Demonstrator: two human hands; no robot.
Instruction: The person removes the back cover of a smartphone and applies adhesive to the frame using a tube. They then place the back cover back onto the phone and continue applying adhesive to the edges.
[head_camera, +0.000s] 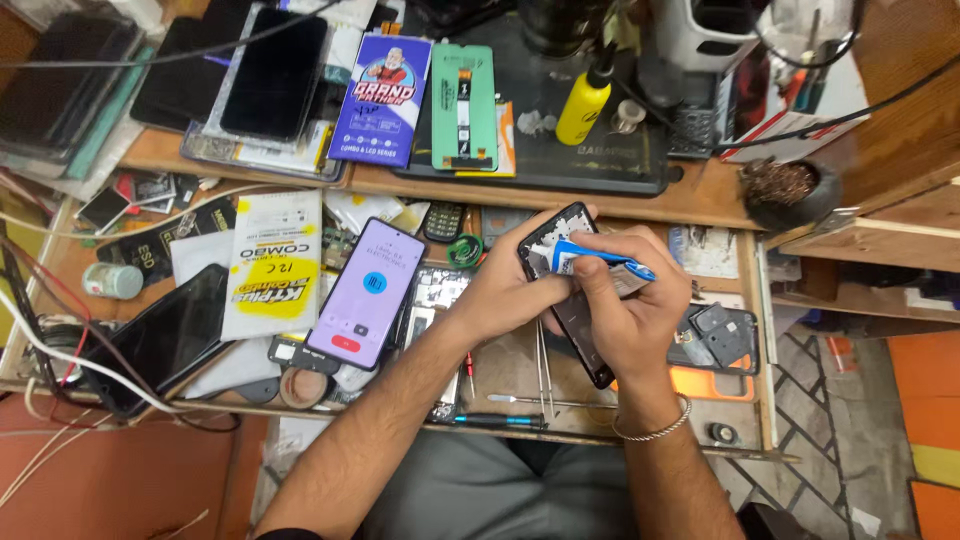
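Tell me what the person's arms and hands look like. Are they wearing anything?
Both arms are bare. The right hand has a thin silver bangle around the wrist. The left hand wears nothing that shows: no watch, ring or glove. A bit of dark sleeve peeks in at the bottom by the left arm.

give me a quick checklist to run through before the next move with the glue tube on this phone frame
1. Phone frame supported: ok, left hand grips its upper end above the tray.
2. Blue and white tube under control: ok, right hand pinches it against the frame.
3. Tube tip on the right spot: cannot tell, the fingers hide it.
4. Glue flowing cleanly: cannot tell, too small to see.
5. Lit phone out of the way: ok, it lies apart, on the left-hand side.
6. Work area tidy: not ok, tweezers, screwdrivers and parts crowd the tray under the hands.
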